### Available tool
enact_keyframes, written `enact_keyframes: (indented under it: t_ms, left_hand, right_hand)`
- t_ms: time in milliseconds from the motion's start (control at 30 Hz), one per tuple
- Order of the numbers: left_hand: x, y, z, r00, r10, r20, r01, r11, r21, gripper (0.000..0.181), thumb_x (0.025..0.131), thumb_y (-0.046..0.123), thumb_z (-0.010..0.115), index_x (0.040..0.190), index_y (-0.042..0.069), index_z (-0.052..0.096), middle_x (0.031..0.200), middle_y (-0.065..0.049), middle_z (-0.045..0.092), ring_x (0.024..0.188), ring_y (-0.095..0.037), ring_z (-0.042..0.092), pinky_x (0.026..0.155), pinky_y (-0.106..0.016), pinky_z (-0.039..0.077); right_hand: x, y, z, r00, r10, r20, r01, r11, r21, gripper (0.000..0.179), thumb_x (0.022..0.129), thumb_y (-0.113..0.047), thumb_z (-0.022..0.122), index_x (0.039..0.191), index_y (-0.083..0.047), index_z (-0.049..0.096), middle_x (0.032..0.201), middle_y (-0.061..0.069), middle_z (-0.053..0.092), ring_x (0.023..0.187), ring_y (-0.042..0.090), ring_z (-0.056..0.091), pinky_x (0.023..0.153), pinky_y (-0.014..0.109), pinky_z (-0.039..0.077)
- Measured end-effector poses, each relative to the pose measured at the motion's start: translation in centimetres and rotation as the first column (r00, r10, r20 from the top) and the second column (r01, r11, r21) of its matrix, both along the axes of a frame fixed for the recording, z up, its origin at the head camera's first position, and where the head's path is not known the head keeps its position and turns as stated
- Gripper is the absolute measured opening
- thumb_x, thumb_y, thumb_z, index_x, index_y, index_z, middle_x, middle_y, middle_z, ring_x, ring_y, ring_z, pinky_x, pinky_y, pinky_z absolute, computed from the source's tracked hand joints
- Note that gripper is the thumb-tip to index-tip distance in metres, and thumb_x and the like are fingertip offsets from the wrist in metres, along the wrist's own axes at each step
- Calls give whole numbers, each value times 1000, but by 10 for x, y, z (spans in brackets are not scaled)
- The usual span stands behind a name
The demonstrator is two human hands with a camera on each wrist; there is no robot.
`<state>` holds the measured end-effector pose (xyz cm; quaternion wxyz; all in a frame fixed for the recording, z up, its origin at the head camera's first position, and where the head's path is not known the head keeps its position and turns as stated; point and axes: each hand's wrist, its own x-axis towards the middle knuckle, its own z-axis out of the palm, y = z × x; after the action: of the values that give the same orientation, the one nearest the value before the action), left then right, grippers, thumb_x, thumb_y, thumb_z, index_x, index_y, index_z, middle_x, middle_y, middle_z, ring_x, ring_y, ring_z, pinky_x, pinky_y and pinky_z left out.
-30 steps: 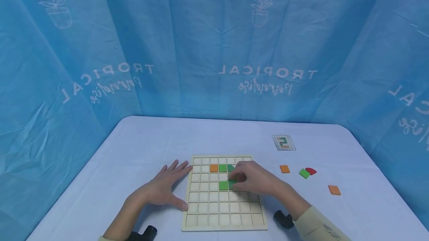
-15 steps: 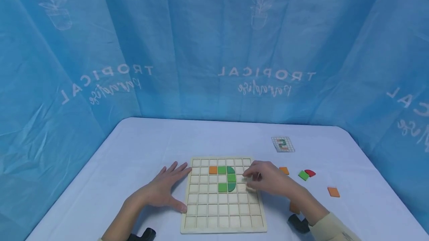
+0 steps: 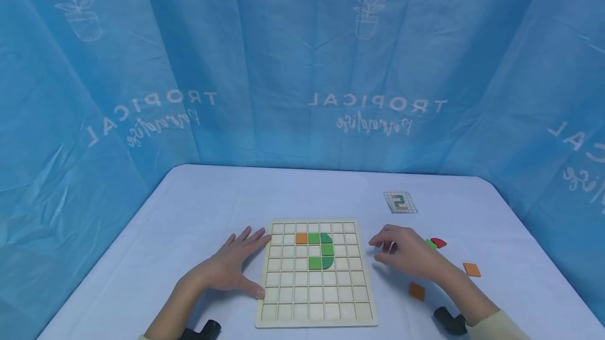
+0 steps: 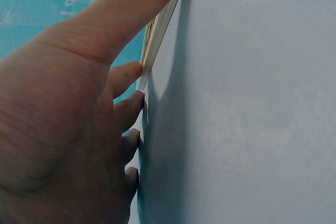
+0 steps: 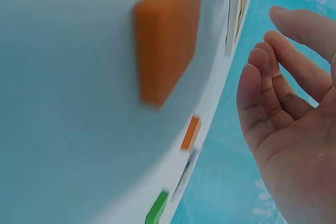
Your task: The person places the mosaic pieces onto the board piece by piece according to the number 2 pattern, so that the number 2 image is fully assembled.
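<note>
A pale wooden grid board [image 3: 316, 295] lies on the table. Set in its cells are an orange square tile [image 3: 301, 238], several green squares including one green square tile [image 3: 327, 249], and two darker green quarter-round tiles, the lower quarter-round tile [image 3: 327, 262] among them. My left hand [image 3: 227, 264], fingers spread, touches the board's left edge with thumb and fingertips. Just right of the board hovers my right hand [image 3: 404, 253], its fingers loosely bent and holding nothing. An orange tile [image 5: 170, 40] looms close in the right wrist view; a farther orange tile [image 5: 191, 132] is hidden by my hand in the head view.
On the right lie a loose orange tile [image 3: 417, 291], another orange tile [image 3: 471, 269], a red quarter-round tile [image 3: 439, 243] and a partly covered green tile [image 3: 431, 244]. A pattern card [image 3: 400, 202] lies behind them. A blue curtain [image 3: 302, 67] hangs beyond the white table.
My right hand has withdrawn rightward off the board, uncovering a green square tile between the two quarter-round ones. My left hand has stayed at the board's edge.
</note>
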<state>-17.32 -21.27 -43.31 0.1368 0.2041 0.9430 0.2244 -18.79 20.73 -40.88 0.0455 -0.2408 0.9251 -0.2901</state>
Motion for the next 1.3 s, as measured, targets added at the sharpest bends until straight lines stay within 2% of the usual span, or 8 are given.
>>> enact_keyframes:
  t_ms: [200,367,500,633,800,1033,1300]
  left_hand:
    - [0,0,-1,1000,8,2,-8,1000,-1,122,51,75,76,152,25,30,159,-1,18,145,-30,1,114,-55,-1]
    - [1,0,-1,1000,5,3,-5,1000,-1,121,52,74,76,152,24,30,159,-1,18,145,-31,1,114,-55,-1]
    - [2,0,0,1000,2,6,-2,1000,2,121,53,74,76,152,24,30,159,-2,18,145,-31,1,114,-55,-1]
    - [2,0,0,1000,4,2,-4,1000,0,121,53,74,76,152,24,30,159,-2,18,145,-31,1,114,-55,-1]
    - [2,0,1,1000,0,-3,0,1000,6,120,53,74,76,152,24,30,159,-2,18,145,-31,1,114,-55,-1]
    - [1,1,-1,1000,6,9,-6,1000,8,120,54,74,76,152,26,30,159,0,17,146,-29,-1,114,-55,-2]
    - [2,0,0,1000,-3,-3,3,1000,10,119,54,74,76,152,25,30,159,-1,18,145,-30,0,114,-55,-1]
  right_hand:
    - [0,24,-1,999,-47,-22,47,999,6,21,82,-16,77,103,-17,73,90,-7,61,78,7,55,69,24,53]
    - [1,43,-6,995,-99,10,99,995,0,22,81,-15,77,103,-16,73,93,-7,62,81,9,56,71,25,53]
    - [2,55,-9,984,-172,40,172,985,11,27,80,-14,79,106,-17,72,95,-8,63,83,10,57,70,23,53]
    - [1,66,-9,972,-234,20,233,972,28,31,79,-15,79,109,-17,70,99,-5,65,82,13,57,69,25,53]
    - [-1,82,-8,961,-275,4,274,960,54,33,80,-15,78,111,-14,69,100,-1,64,82,16,56,70,30,53]
    - [-4,103,-12,952,-305,10,303,949,82,34,80,-13,77,113,-8,68,98,1,63,83,18,55,64,28,52]
    - [-6,112,-12,937,-348,20,342,930,137,36,79,-14,78,112,-3,69,100,8,60,83,21,54,66,31,52]
